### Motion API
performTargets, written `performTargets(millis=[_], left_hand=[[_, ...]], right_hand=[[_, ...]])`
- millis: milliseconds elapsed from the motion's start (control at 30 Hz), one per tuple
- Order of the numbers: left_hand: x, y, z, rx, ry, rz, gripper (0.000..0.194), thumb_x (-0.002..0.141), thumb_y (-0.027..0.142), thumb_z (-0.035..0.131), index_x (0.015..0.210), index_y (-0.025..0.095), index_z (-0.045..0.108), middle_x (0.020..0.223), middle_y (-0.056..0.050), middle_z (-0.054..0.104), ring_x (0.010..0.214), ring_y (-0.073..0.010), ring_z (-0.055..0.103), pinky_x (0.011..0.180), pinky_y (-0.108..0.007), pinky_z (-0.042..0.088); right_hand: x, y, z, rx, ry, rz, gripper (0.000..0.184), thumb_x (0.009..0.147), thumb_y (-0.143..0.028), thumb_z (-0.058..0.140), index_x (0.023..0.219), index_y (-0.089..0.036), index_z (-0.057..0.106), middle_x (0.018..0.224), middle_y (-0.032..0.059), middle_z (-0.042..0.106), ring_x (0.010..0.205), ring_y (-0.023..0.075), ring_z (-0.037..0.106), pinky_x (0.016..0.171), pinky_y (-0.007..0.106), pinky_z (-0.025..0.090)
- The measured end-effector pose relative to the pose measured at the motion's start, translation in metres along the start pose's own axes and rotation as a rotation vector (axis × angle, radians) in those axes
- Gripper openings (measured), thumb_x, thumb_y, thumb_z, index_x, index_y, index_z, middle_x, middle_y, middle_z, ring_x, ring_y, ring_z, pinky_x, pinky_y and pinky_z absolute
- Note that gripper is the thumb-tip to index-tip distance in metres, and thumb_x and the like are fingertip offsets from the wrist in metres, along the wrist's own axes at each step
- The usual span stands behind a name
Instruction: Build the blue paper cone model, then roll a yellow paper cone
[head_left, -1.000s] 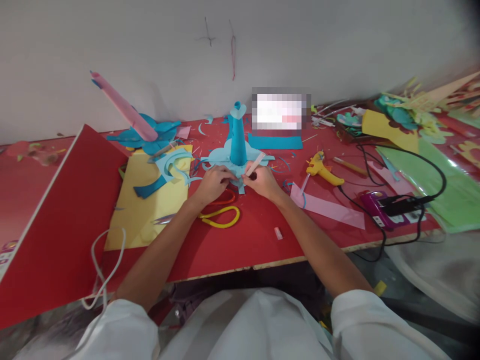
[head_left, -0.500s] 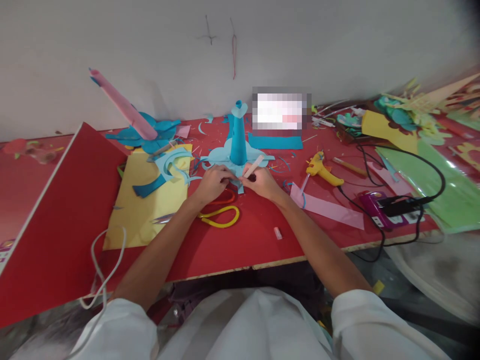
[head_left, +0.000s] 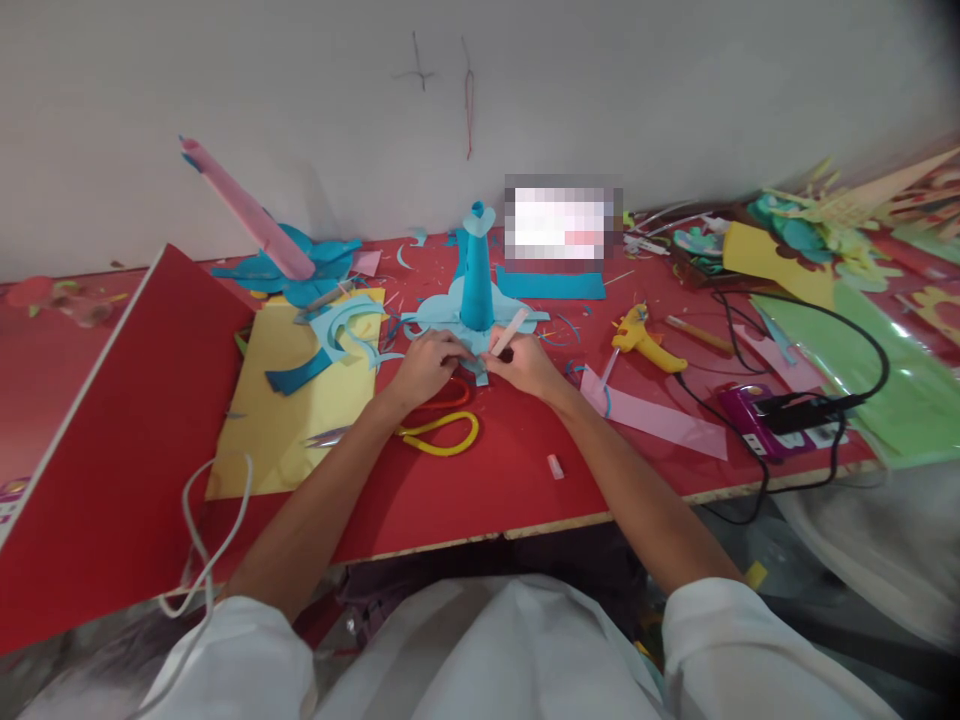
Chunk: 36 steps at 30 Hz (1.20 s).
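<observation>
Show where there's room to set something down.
Largest: bare red tabletop between the yellow scissor handle, right forearm and front edge, around a small pink piece. A sliver shows between the pink strip and forearm. Crowded: around both hands and the blue cone; left, cut paper on the yellow sheet; right, the purple box and cable.

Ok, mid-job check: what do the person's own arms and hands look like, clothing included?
The left hand and right hand are bare, with no gloves, rings or watch visible. Both forearms are uncovered. The left sleeve and right sleeve are white, loose and plain, ending around the elbows.
</observation>
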<state>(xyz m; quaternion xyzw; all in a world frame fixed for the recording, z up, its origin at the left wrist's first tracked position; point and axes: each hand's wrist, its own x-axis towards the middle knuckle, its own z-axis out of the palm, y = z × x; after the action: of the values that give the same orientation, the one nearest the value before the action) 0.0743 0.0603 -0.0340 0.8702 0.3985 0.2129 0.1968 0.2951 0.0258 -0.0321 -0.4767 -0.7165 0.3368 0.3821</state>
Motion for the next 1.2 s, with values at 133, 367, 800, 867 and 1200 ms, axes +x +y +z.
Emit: performTargets(millis=[133, 367, 800, 867, 1200], left_hand=[[-0.0002, -0.0008, 0.0008, -0.005, 0.007, 0.005, 0.042, 0.085, 0.005, 0.052, 0.102, 0.026, 0.084, 0.103, -0.007, 0.074, 0.100, -0.0235, 0.064, 0.101, -0.042, 0.051], [-0.0004, 0.0000, 0.0003, -0.018, 0.009, 0.002, 0.042, 0.084, 0.004, 0.052, 0.102, 0.025, 0.084, 0.103, -0.007, 0.074, 0.100, -0.0233, 0.064, 0.101, -0.041, 0.051], [0.0000, 0.0007, -0.0006, -0.017, -0.001, -0.010, 0.040, 0.086, 0.004, 0.053, 0.101, 0.024, 0.084, 0.104, -0.007, 0.075, 0.100, -0.0238, 0.064, 0.100, -0.041, 0.051], [0.0003, 0.0002, -0.0005, -0.011, 0.001, -0.008, 0.040, 0.086, 0.004, 0.053, 0.101, 0.024, 0.084, 0.104, -0.007, 0.075, 0.101, -0.0239, 0.064, 0.100, -0.041, 0.050], [0.0009, -0.0008, -0.0005, 0.008, -0.020, 0.004, 0.040, 0.087, 0.005, 0.054, 0.103, 0.026, 0.084, 0.105, -0.007, 0.074, 0.102, -0.0238, 0.064, 0.101, -0.042, 0.050]], right_hand=[[0.0003, 0.0010, -0.0004, 0.020, 0.001, -0.024, 0.034, 0.090, -0.052, 0.065, 0.077, -0.022, 0.054, 0.070, -0.0008, 0.060, 0.065, 0.0154, 0.053, 0.066, 0.029, 0.040], [0.0013, 0.0015, -0.0007, 0.081, 0.029, -0.019, 0.045, 0.090, -0.064, 0.065, 0.078, -0.022, 0.054, 0.070, -0.0005, 0.059, 0.065, 0.0157, 0.053, 0.065, 0.029, 0.041], [0.0023, 0.0011, -0.0010, 0.055, 0.013, 0.001, 0.043, 0.088, -0.062, 0.066, 0.076, -0.022, 0.055, 0.069, -0.0002, 0.060, 0.065, 0.0162, 0.054, 0.065, 0.029, 0.041], [0.0022, 0.0010, -0.0009, 0.067, 0.012, 0.006, 0.042, 0.088, -0.061, 0.066, 0.077, -0.022, 0.056, 0.069, -0.0003, 0.061, 0.065, 0.0161, 0.055, 0.065, 0.029, 0.041], [0.0024, 0.0025, 0.0002, 0.067, 0.008, 0.008, 0.032, 0.087, -0.051, 0.066, 0.078, -0.022, 0.057, 0.070, 0.0005, 0.064, 0.065, 0.0161, 0.056, 0.064, 0.029, 0.043]])
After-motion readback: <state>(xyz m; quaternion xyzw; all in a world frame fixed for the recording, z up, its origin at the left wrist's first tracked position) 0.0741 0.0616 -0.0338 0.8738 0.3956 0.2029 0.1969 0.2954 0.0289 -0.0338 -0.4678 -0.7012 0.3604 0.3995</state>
